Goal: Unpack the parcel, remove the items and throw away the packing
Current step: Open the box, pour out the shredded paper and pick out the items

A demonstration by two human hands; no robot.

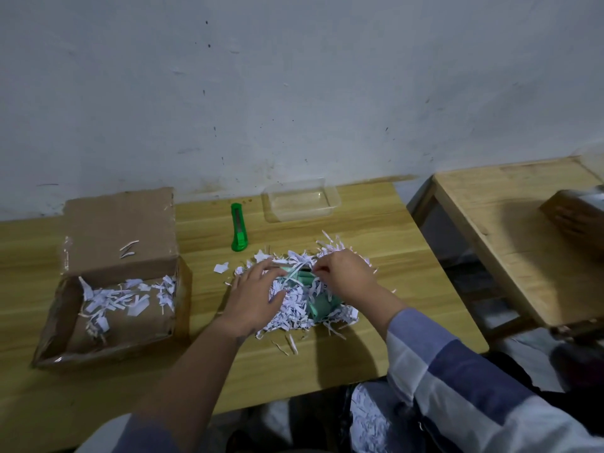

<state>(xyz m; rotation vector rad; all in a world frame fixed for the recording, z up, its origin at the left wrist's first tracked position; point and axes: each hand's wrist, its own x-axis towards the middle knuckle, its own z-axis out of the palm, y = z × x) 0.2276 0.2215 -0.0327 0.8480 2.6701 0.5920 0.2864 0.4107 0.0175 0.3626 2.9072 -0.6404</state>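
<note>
Both hands dig in the shredded paper (294,308) heap on the table (408,256): left hand (253,300) spread flat, empty; right hand (346,276) fingers pinching strips, seemingly uncovering the green item (322,305). Cardboard box (111,308) lies opened alongside.

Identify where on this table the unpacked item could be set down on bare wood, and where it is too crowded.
Free: the strip between the cardboard box and the shredded paper pile; the near edge before the left hand; the right end beyond the right hand. Crowded: the pile, and the back by the green cutter and clear tray.
</note>
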